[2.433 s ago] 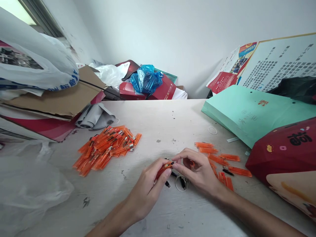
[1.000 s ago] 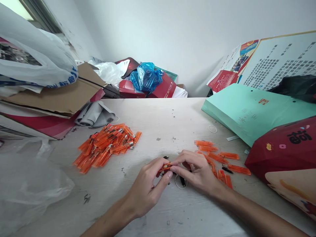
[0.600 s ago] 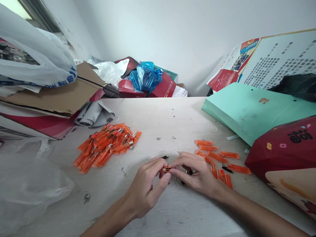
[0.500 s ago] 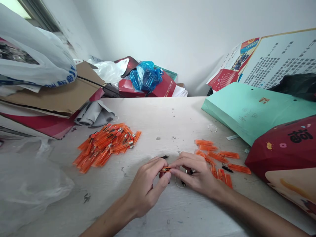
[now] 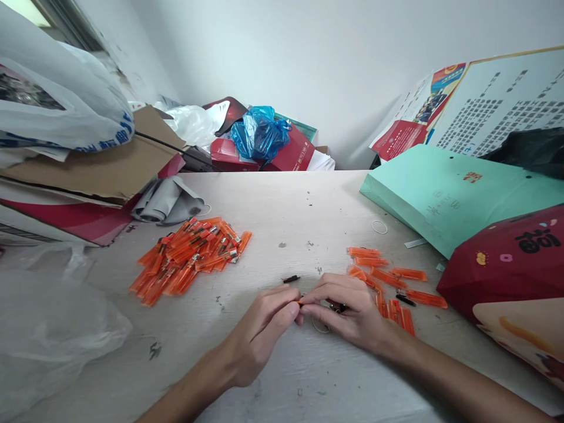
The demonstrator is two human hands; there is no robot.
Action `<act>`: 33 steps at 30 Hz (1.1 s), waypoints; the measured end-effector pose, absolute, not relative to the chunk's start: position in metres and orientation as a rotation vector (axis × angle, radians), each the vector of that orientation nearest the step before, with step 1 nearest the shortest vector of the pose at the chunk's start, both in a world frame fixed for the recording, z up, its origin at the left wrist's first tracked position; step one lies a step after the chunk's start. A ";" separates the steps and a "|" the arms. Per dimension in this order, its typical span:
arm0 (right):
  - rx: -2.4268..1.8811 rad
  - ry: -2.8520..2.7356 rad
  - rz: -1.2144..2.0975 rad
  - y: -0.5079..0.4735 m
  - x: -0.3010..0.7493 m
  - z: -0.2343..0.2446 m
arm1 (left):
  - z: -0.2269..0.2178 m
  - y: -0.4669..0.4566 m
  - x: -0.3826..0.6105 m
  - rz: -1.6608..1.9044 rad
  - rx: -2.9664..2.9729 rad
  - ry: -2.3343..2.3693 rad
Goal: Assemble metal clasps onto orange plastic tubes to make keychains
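My left hand (image 5: 262, 332) and my right hand (image 5: 346, 305) meet at the middle of the table, fingertips pinched together on an orange lighter (image 5: 300, 304). Only a sliver of it shows between the fingers. Just beyond them lies a small black part (image 5: 291, 279). Under my right palm, small dark parts (image 5: 337, 307) and a pale rubber band (image 5: 321, 329) are partly covered. A heap of orange see-through lighters (image 5: 185, 258), some with metal tops, lies to the left. Several orange lighter bodies (image 5: 409, 274) are spread beyond my right wrist, with a black piece (image 5: 405, 299) among them.
A clear plastic bag (image 5: 57, 335) and cardboard boxes (image 5: 97, 170) fill the left side. On the right stand a mint-green paper bag (image 5: 440, 194) and a dark red package (image 5: 506, 264). Another rubber band (image 5: 379, 227) lies near the green bag. A blue plastic bag (image 5: 261, 135) sits at the back.
My left fingers have closed further over the lighter, so less of it shows. The black part beyond my left hand is now more exposed. My right hand has barely moved.
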State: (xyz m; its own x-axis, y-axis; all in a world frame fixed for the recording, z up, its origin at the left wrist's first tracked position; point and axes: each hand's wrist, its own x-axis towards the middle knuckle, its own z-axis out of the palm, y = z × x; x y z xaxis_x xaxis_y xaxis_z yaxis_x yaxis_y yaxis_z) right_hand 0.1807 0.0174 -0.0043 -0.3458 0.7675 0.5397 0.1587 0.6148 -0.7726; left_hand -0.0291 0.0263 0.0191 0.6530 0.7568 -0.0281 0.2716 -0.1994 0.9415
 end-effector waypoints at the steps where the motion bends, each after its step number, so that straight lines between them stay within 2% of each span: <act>1: -0.749 -1.842 0.781 0.017 0.181 -0.004 | 0.018 0.026 -0.030 0.540 1.743 0.834; 8: -0.828 -1.769 0.949 0.014 0.178 -0.001 | 0.011 0.024 -0.033 0.505 1.633 0.846; 17: -0.998 -1.470 1.589 0.014 0.181 0.006 | 0.013 0.024 -0.033 0.496 1.756 0.823; 25: -0.941 -1.408 1.731 0.017 0.183 0.007 | 0.019 0.025 -0.029 0.574 1.831 0.754; 33: -0.994 -1.395 1.721 0.017 0.183 0.009 | 0.015 0.025 -0.029 0.571 1.884 0.786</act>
